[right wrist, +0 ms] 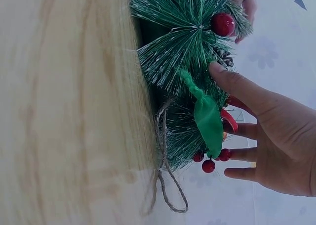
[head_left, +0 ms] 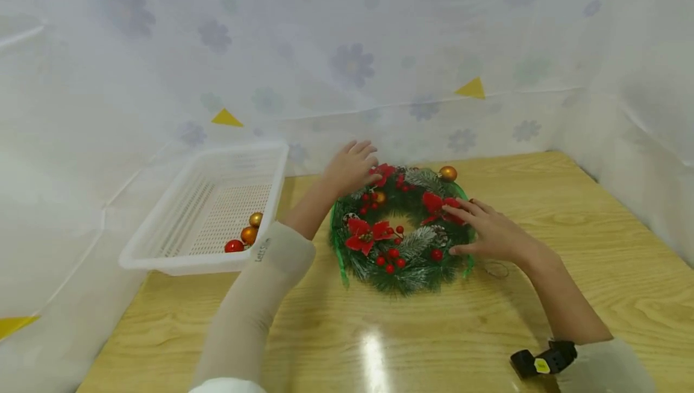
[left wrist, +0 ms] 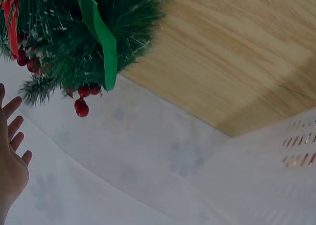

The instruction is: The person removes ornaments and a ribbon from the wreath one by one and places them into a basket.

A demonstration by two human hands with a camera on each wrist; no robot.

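I have both hands over the wreath (head_left: pixel 414 245), its decorating apparently partway along.

From my end, the wreath lies on the table (head_left: pixel 325 326), right of the white basket (head_left: pixel 187 265). The left hand (head_left: pixel 351 169) is at its far left edge, fingers loose and gripping nothing; the right hand (head_left: pixel 496 233) spreads open at its right side, though whether the fingertips press on it I cannot tell. Red flowers (head_left: pixel 365 235), berries (head_left: pixel 391 259) and green ribbon (right wrist: pixel 209 123) already dress it, with one gold ball (head_left: pixel 380 198) among the greenery and another (head_left: pixel 447 173) at the far right edge. I judge the gold and red balls (head_left: pixel 249 235) in the basket remain to be added.
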